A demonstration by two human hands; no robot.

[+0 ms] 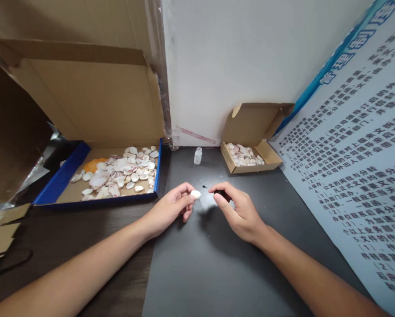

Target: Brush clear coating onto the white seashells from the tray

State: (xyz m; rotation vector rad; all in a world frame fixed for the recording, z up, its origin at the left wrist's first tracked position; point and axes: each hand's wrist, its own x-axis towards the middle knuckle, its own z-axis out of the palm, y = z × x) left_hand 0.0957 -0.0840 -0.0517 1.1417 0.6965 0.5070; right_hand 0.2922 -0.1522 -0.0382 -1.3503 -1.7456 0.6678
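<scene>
Between the thumb and fingers of my left hand (175, 207) is a small white shell (195, 194), held above the dark mat. My right hand (237, 207) hovers just right of the shell without touching it; its thumb and index finger are apart, with no object visible between them. Beyond both hands a small clear bottle with a whitish look (198, 156) stands upright near the wall. A tiny black piece (204, 186) lies on the mat between the hands and the bottle.
At the left, an open blue-edged box (62, 176) holds several shells and something orange. A smaller open cardboard box (270, 159) with shells stands at the back right. A printed poster (356, 154) rises along the right side, and a white wall (237, 57) stands behind.
</scene>
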